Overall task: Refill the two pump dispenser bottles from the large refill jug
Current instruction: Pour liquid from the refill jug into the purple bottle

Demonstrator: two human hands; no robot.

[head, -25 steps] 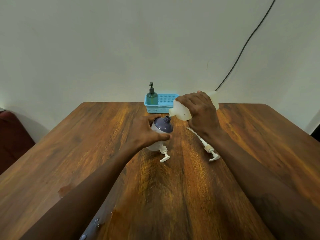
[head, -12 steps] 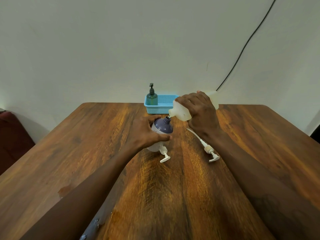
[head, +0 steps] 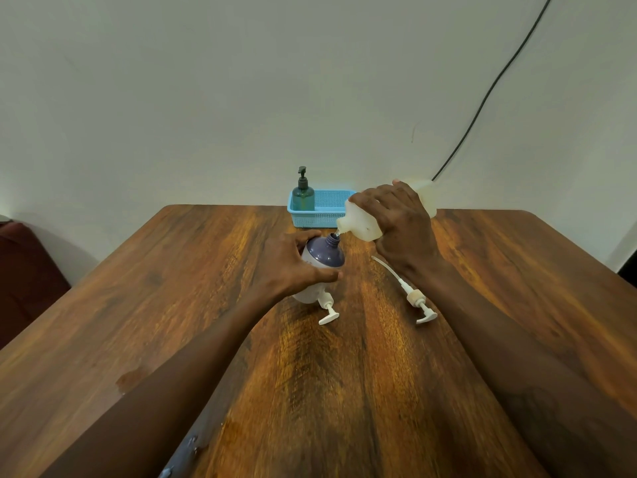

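Note:
My left hand [head: 293, 263] grips a round white bottle with a purple top [head: 324, 258] standing on the table, its neck open. My right hand [head: 400, 229] holds the translucent white refill jug [head: 360, 225] tipped to the left, its spout right over the bottle's neck with a thin stream of liquid between them. A white pump head [head: 329, 312] lies in front of the bottle. A second pump with a long tube [head: 413, 298] lies to the right. A green pump dispenser bottle [head: 303, 194] stands in the blue basket [head: 327, 210] at the back.
The wooden table [head: 344, 374] reaches to a pale wall. A black cable [head: 489, 94] runs down the wall behind the jug. A wet spot [head: 129, 377] marks the table at the left. A dark red seat [head: 20, 270] sits off the table's left edge.
The jug stays tipped over the bottle's neck and both hands hold nearly still. The view has shifted slightly.

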